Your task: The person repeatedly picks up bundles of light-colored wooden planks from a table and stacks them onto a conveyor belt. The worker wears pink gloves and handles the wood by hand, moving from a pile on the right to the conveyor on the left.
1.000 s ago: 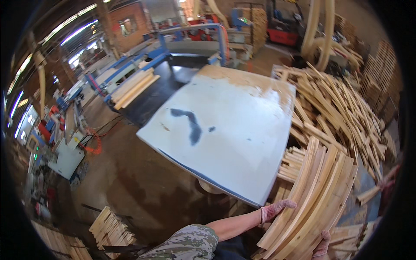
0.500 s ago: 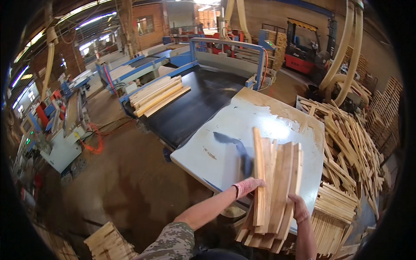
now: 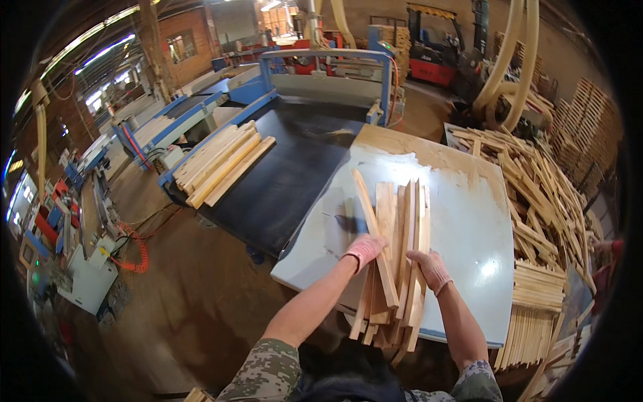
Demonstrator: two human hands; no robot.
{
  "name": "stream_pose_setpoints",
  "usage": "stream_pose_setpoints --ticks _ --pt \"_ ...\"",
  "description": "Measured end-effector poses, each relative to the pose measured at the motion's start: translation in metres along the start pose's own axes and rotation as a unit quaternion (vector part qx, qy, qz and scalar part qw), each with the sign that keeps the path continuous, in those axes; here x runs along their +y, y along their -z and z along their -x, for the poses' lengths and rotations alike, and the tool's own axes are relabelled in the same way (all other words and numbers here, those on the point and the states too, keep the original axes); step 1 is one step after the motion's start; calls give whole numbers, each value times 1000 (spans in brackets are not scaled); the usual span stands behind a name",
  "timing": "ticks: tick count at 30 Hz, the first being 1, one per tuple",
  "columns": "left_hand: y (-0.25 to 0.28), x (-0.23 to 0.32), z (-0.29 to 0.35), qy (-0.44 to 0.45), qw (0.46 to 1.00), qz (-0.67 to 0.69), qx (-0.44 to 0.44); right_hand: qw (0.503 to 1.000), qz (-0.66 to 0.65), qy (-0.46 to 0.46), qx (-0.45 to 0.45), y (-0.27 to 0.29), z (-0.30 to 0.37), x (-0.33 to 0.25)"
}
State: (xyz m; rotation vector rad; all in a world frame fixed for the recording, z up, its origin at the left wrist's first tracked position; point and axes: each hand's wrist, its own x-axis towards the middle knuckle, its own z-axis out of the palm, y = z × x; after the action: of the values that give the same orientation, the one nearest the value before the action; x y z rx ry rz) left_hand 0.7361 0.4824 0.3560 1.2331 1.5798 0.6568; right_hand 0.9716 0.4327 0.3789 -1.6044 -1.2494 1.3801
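Observation:
A loose bundle of wooden strips [image 3: 404, 228] rests on the near part of the pale, shiny tabletop [image 3: 469, 254], its lower ends jutting over the near edge. My left hand [image 3: 366, 250], in a pink-and-white knit glove, is closed on the bundle's left side. The strip [image 3: 375, 234] under its fingers slants up and left, away from the others. On the opposite side my right hand [image 3: 431, 269], gloved alike, grips the outer strips with the thumb on top. Some fingertips of both hands are hidden behind the wood.
A black conveyor belt [image 3: 268, 181] adjoins the table, with a row of strips [image 3: 218, 164] on its left side. Beyond stands a blue machine frame [image 3: 328, 53]. Heaped scrap wood [image 3: 536, 194] and stacked strips [image 3: 536, 288] lie right of the table; a red forklift [image 3: 432, 70] is behind.
The bundle has moved forward and left, farther onto the tabletop, with both hands. Its leftmost strip has tilted away from the rest. The view has shifted, and a red sleeve shows at far right.

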Motion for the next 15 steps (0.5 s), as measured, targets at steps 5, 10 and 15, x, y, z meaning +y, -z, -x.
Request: stream_pose_setpoints --ticks 5,10,15 --pt "38 1 -30 -74 991 90 -65 996 83 -32 21 -3 -39 -11" --pt "79 -9 -59 77 937 308 -144 987 -135 -88 -21 5 -62 -8" --pt "72 -6 -48 92 975 165 -121 958 -266 -107 -9 15 -51 12"
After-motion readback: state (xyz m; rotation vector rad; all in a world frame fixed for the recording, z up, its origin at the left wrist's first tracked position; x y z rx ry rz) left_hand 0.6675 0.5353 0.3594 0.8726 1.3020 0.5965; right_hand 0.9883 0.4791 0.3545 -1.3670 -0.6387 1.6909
